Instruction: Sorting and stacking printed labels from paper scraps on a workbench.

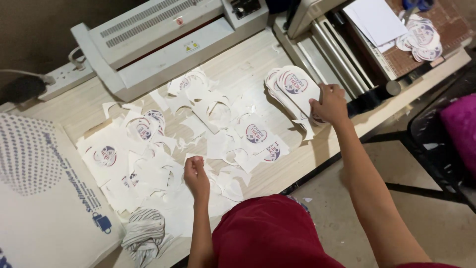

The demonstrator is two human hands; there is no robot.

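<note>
A pale wooden table [258, 64] fills the frame, a laminator [163, 39] at upper left. White paper offcuts [163, 164] litter the middle. The right hand [329, 103] grips a stack of round printed cutouts [292, 89] at centre right; the left hand [196, 173] is closed over a scrap at lower centre. This looks like sorting; pulling another cutout free of the scraps seems next.

— What's the right hand [329, 103] doing, right of centre?
— It grips a fanned stack of round printed cut-outs [292, 89] on the wooden table [248, 62].
— And the left hand [195, 171]?
— Lower centre, curled loosely among white paper scraps [163, 173] spread over the table.
— Anything behind?
— A white laminator [158, 39] at the upper left, and another pile of cut-outs [422, 39] at the upper right.
</note>
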